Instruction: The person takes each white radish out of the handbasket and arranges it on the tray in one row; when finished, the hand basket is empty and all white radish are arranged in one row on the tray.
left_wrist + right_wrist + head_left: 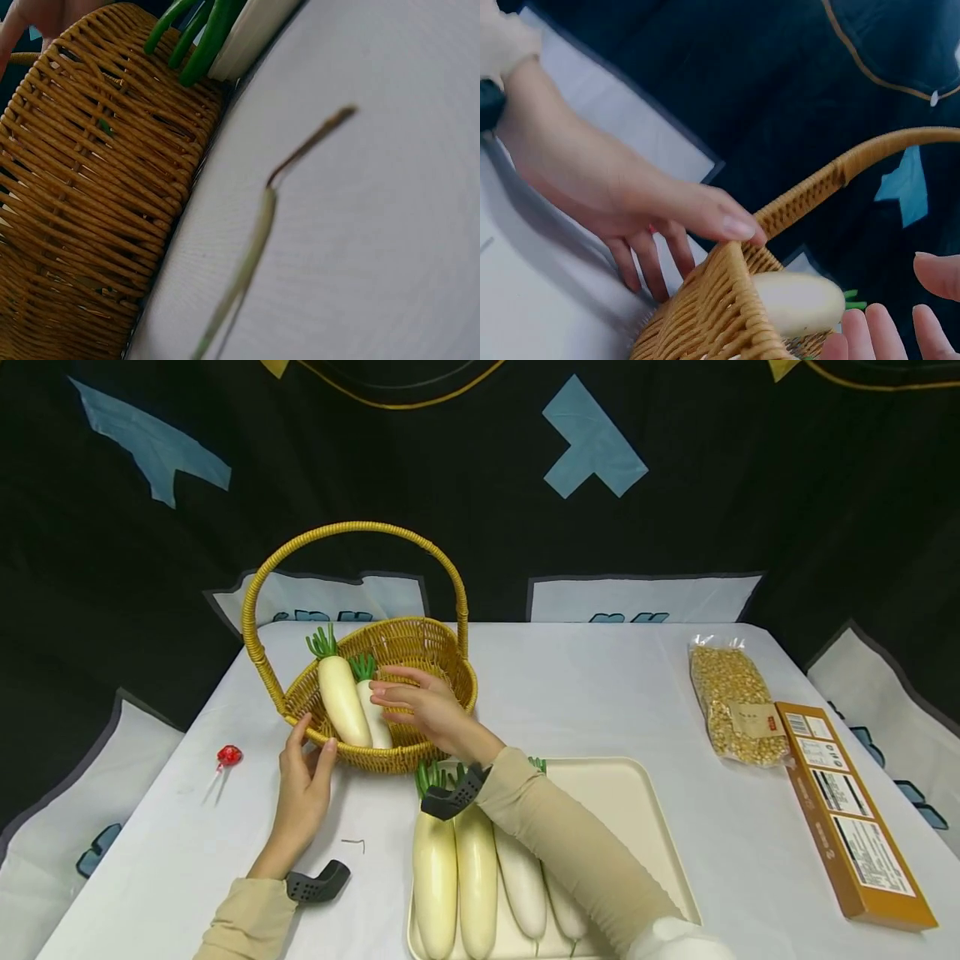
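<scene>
A yellow wicker basket (pixel 408 643) with a tall arched handle holds two white radishes, the larger radish (pixel 341 702) and a partly covered radish (pixel 377 718), both leaning with green tops up. My left hand (pixel 302 785) rests at the basket's near left rim; in the right wrist view its thumb (pixel 739 227) lies on the rim and its fingers extend down outside the wall. Over the basket's right side, my right hand (pixel 431 706) has its fingers spread beside the smaller radish, with nothing held. Several white radishes (pixel 435 877) lie side by side on a cream tray (pixel 607 785).
A red lollipop (pixel 228 756) lies left on the white table. A short bent stem (pixel 255 240) is in front of the basket. At the right are a bag of yellow kernels (pixel 731 702) and a long orange-brown box (pixel 855 818). The right forearm crosses the tray.
</scene>
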Action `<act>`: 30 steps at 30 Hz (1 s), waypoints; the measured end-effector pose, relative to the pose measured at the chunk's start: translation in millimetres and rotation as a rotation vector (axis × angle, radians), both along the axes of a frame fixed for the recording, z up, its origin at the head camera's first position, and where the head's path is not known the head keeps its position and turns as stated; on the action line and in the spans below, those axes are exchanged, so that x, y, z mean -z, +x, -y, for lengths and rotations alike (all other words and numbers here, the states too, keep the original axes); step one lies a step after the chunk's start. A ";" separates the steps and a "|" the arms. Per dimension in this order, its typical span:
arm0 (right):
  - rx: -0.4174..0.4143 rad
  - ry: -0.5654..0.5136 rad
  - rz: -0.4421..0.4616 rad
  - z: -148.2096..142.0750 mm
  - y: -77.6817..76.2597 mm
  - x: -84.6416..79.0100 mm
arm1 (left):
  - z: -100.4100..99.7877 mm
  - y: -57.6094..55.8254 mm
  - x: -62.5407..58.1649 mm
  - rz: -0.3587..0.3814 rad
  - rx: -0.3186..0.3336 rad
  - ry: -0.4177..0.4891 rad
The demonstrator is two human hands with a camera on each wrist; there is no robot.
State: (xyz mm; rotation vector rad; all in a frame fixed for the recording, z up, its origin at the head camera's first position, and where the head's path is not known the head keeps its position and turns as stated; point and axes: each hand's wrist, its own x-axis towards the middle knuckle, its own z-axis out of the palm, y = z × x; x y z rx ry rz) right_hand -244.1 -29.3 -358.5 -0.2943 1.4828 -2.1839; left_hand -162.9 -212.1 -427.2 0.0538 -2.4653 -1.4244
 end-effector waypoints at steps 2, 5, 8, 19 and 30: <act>0.025 0.009 0.004 5.9 -3.1 1.3 | -0.1 0.2 0.2 0.000 0.001 0.002; 0.060 0.051 0.003 14.7 -8.8 4.4 | 0.6 1.3 -0.5 0.009 0.000 -0.001; 0.088 0.129 -0.009 23.7 -13.5 7.2 | 1.4 1.1 -1.2 0.011 -0.004 -0.003; -0.003 0.512 -0.162 33.9 -9.7 13.8 | 1.2 2.1 0.6 0.022 -0.003 -0.022; 0.021 0.882 -0.604 40.2 0.5 12.4 | 1.0 0.7 0.3 0.022 -0.004 -0.036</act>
